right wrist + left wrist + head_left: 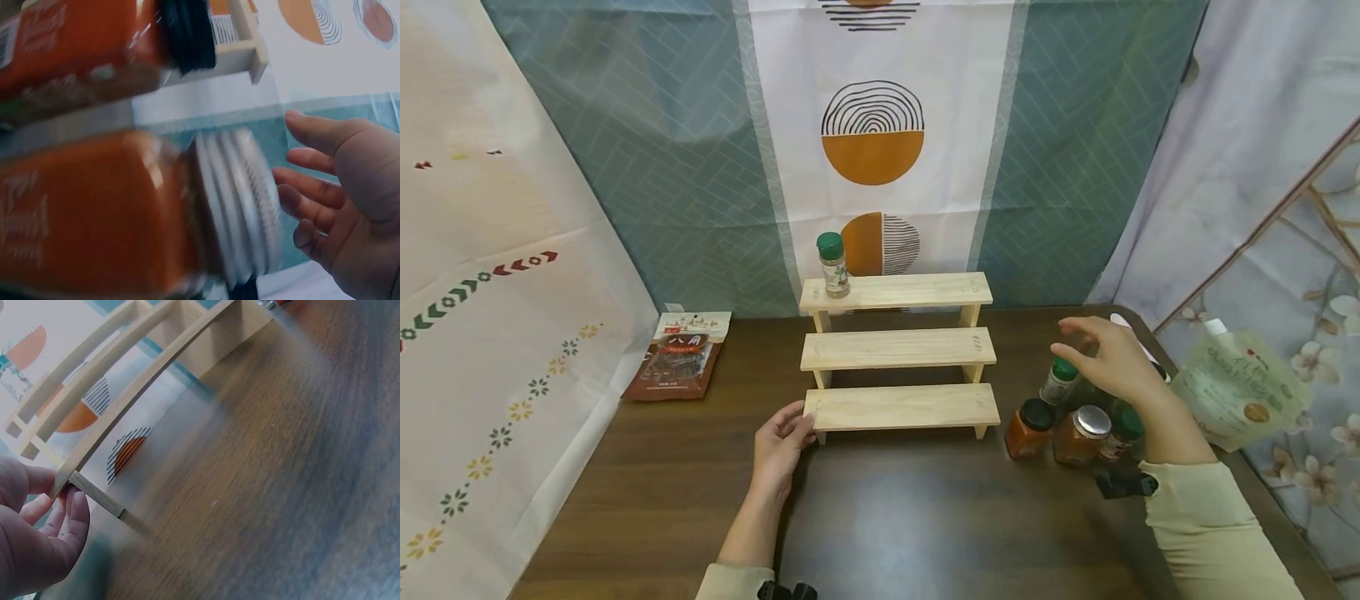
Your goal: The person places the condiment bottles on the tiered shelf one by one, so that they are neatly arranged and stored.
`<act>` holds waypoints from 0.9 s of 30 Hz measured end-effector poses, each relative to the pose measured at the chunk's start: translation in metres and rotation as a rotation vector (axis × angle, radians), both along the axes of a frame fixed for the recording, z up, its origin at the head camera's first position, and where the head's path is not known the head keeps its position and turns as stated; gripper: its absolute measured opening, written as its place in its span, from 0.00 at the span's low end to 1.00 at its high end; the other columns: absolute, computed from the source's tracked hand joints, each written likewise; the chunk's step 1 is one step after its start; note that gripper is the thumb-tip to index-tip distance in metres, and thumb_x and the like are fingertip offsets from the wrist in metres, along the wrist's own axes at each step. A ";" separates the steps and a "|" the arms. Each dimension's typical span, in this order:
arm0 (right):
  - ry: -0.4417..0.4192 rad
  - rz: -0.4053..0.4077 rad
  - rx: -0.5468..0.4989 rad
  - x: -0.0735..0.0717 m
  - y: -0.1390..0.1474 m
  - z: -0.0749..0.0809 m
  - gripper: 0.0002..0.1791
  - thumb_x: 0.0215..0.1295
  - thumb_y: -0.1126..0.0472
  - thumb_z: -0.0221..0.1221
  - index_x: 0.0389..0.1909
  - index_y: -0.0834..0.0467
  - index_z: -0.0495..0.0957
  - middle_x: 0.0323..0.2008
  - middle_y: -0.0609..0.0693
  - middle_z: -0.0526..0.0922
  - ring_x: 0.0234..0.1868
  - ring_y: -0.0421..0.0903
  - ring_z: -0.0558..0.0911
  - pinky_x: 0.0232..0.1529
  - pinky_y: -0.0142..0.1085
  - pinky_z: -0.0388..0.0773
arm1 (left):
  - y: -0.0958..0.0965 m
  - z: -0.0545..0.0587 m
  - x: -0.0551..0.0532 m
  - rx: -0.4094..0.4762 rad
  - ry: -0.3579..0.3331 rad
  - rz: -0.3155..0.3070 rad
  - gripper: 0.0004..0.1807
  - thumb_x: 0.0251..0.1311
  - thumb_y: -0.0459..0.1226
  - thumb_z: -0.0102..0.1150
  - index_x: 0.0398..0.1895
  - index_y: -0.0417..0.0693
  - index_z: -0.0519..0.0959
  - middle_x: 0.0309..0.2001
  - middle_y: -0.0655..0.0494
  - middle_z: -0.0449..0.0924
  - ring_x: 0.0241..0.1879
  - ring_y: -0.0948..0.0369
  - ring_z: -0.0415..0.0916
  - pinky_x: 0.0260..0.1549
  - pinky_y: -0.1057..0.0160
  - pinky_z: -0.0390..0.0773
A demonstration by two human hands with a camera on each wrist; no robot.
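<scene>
A three-tier wooden rack (901, 407) stands at the middle of the table. My left hand (778, 446) grips the left end of its lowest step, thumb above and fingers curled beneath, as the left wrist view shows. On the top tier's left end is a green-capped spice jar (834, 271). My right hand (1108, 358) hovers with parted fingers over a group of jars to the right and holds nothing. Below its fingertips is another green-capped jar (1058, 382). In front stand a black-lidded jar (1028, 430) and a silver-lidded jar (94, 215), both orange-red inside, beside a third green-capped jar (1124, 427).
A red-brown spice packet (679, 357) lies at the table's back left. A pale green spouted pouch (1240, 387) stands at the right edge, near a white object partly hidden behind my right hand. Patterned cloths hang behind and on both sides of the brown table (910, 517).
</scene>
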State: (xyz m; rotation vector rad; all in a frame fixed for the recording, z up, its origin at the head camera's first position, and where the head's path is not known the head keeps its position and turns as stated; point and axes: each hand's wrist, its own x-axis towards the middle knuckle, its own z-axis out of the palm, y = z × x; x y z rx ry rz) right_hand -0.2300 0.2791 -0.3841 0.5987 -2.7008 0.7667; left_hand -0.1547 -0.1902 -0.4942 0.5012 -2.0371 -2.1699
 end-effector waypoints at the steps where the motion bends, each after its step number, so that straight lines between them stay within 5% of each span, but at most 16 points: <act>1: -0.005 0.001 0.013 0.001 0.003 -0.002 0.23 0.69 0.57 0.66 0.58 0.67 0.78 0.51 0.64 0.83 0.37 0.55 0.84 0.36 0.52 0.81 | 0.000 0.000 0.000 0.003 -0.001 -0.001 0.20 0.68 0.28 0.62 0.61 0.31 0.75 0.39 0.47 0.84 0.32 0.64 0.80 0.35 0.68 0.83; 14: -0.067 0.081 0.092 -0.005 0.013 -0.016 0.27 0.63 0.61 0.70 0.59 0.71 0.76 0.46 0.64 0.84 0.36 0.53 0.84 0.36 0.51 0.83 | -0.005 0.004 -0.002 0.006 0.002 0.013 0.20 0.68 0.27 0.61 0.61 0.31 0.75 0.39 0.49 0.83 0.33 0.65 0.80 0.35 0.68 0.84; 27: -0.145 0.073 0.187 -0.009 0.017 -0.023 0.29 0.57 0.63 0.74 0.58 0.69 0.78 0.25 0.44 0.77 0.27 0.42 0.73 0.32 0.42 0.73 | 0.000 0.000 -0.002 0.002 -0.007 -0.002 0.20 0.68 0.27 0.61 0.61 0.31 0.75 0.37 0.52 0.83 0.32 0.65 0.79 0.35 0.69 0.83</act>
